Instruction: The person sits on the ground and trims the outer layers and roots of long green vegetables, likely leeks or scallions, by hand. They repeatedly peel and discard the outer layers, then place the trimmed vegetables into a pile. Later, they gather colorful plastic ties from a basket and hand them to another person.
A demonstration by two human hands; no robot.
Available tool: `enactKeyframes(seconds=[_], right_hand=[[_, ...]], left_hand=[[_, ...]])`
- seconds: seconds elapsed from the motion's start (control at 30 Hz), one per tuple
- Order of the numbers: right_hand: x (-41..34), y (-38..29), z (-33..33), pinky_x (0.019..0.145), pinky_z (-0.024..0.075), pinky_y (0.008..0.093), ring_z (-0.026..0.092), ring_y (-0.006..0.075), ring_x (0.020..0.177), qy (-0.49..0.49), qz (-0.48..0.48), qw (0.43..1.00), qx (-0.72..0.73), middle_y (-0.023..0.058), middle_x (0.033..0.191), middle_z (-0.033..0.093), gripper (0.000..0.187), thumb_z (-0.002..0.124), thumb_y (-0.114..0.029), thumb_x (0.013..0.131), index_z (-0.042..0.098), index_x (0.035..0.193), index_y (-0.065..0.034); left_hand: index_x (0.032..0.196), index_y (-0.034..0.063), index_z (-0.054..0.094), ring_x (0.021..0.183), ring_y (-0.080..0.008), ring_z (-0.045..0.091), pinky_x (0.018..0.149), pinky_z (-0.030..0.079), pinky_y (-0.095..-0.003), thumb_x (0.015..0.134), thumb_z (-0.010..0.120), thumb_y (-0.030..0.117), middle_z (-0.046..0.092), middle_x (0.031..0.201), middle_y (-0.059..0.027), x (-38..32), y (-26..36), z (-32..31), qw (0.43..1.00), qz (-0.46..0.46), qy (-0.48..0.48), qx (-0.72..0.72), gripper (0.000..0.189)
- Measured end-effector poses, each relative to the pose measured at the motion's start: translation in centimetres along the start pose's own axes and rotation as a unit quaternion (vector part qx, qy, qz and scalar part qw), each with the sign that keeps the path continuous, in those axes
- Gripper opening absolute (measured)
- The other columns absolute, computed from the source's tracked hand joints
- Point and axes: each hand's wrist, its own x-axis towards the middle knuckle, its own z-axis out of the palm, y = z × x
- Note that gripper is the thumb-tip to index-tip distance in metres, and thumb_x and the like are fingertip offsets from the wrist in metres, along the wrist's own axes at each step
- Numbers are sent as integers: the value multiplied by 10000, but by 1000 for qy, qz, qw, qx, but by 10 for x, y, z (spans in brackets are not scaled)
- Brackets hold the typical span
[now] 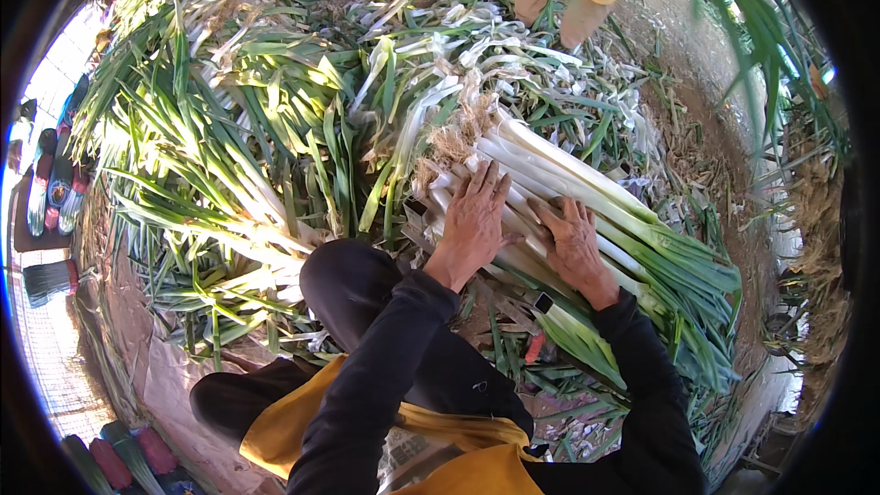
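Note:
A pile of leeks (570, 185) lies side by side in front of me, the roots (457, 134) towards the upper left and the green leaves (694, 282) towards the lower right. My left hand (474, 223) rests spread on the white stalks near the roots. Further along the stalks, my right hand (572, 244) lies on top with its fingers a little apart. Neither hand is closed round a leek. Under the bundle, metal or wooden bars of a support (505, 306) partly show. Below my right hand lies a red object (534, 348), partly hidden among leaves.
More leeks (227, 158) lie heaped on the left. Stripped leaves and peelings (509, 34) cover the ground ahead. Another person's feet (581, 20) stand at the top, below a yellow garment. Tied green bundles (51, 282) lie at the left edge; long green leaves hang at the upper right.

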Motion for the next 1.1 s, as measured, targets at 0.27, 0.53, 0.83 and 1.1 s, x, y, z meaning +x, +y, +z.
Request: enactKeyframes(seconds=[0.27,0.53,0.83,1.1], right_hand=[[28,-24,23,868,434,488,511,400,1089,-26,-47,999,4,182,1158,522,731,771,-136,686,536,1356,35],[38,-27,7,909,452,479,524,390,1093,-46,-156,986,-36,200,1242,553,775,684,-34,695,506,1449,-6],[31,-27,20,1064,439,516,533,459,1189,-69,-120,987,78,259,1371,531,801,694,21,682,496,1457,-25],[-10,-24,-25,1098,419,492,489,411,1321,-107,-112,983,99,219,1456,482,709,745,-136,826,482,1477,-40]], left_hand=[[1436,-95,477,1429,-413,421,1217,316,-439,865,615,129,481,1492,-279,3,-12,5,999,18,27,-7,630],[1309,-109,561,1336,-463,512,1114,432,-484,864,550,27,535,1414,-308,-1,-8,-5,983,-128,115,-67,465],[1395,-111,505,1486,-419,330,1251,221,-492,838,630,137,447,1509,-301,-6,-13,4,998,-17,61,-13,623],[1453,-68,472,1535,-400,245,1270,171,-491,873,734,380,319,1614,-274,-10,-29,13,999,-2,-6,-43,780]])
